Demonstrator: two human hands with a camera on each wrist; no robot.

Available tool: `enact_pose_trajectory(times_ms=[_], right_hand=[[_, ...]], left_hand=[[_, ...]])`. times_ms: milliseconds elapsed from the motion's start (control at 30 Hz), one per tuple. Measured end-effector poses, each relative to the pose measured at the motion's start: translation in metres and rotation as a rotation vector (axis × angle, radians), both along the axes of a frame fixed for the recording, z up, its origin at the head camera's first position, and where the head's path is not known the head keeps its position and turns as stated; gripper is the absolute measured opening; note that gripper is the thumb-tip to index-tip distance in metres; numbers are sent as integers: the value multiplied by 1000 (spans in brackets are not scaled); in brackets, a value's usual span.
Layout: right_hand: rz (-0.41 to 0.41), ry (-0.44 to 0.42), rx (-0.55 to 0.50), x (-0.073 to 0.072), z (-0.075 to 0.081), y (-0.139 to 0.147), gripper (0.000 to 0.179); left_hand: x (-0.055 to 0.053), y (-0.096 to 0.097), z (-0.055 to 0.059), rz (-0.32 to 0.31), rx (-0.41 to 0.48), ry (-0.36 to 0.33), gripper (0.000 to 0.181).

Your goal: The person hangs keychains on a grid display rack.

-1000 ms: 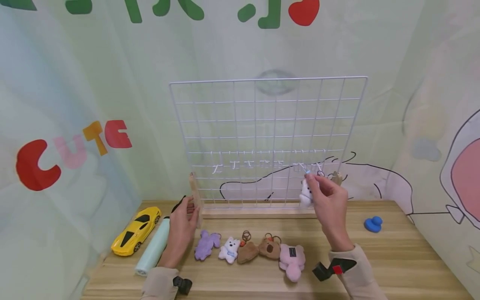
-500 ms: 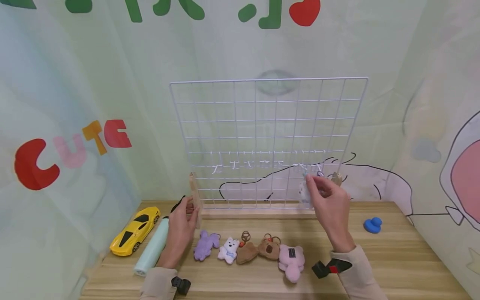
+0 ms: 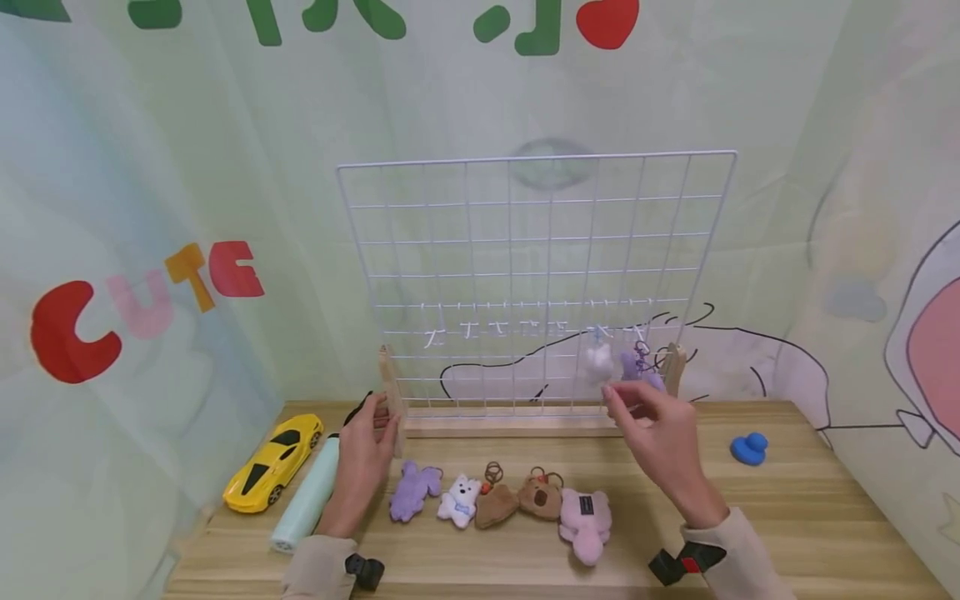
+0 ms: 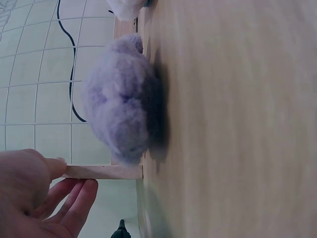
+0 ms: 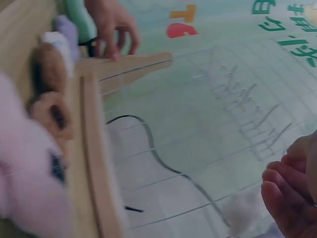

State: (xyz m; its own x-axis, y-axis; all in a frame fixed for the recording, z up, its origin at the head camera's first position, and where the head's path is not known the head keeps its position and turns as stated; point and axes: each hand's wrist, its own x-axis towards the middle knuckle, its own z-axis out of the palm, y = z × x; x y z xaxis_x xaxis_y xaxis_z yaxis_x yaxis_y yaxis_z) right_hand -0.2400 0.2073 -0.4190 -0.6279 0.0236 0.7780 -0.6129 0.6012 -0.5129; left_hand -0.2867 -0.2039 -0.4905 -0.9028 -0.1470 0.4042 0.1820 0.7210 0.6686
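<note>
My left hand (image 3: 365,437) grips the left wooden foot (image 4: 104,172) of the white wire grid rack (image 3: 531,237), thumb on one side and fingers on the other. A small white plush keychain (image 3: 600,360) hangs from a hook on the grid's right part. Just below it is my right hand (image 3: 660,433), fingers loosely bent and holding nothing. Beside the white one hangs a purple plush keychain (image 3: 630,363), partly hidden by that hand. In the right wrist view the hanging white plush (image 5: 245,213) is blurred.
Along the table front lie a purple plush (image 3: 414,492), a white bear plush (image 3: 459,502), two brown plushes (image 3: 540,493) and a pink plush (image 3: 585,521). A yellow toy car (image 3: 273,462) and mint cylinder (image 3: 307,496) lie left; a blue knobbed object (image 3: 748,449) sits right.
The white plush keychain, earlier held in my right hand at the hook, now hangs there by itself. My right hand has let go and moved down. My left hand stays on the rack.
</note>
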Motion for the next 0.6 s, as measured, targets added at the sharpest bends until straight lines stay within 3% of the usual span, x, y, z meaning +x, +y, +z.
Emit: enact_pose_trajectory(times_ms=[200, 433, 600], right_hand=[[161, -130, 111, 4, -32, 0, 11], [378, -265, 336, 8, -63, 1, 13], [401, -446, 457, 15, -70, 1, 44]], left_hand=[[0, 0, -1, -1, -8, 3, 40], [-1, -1, -1, -2, -12, 3, 40], [-2, -1, -2, 3, -9, -6, 40]])
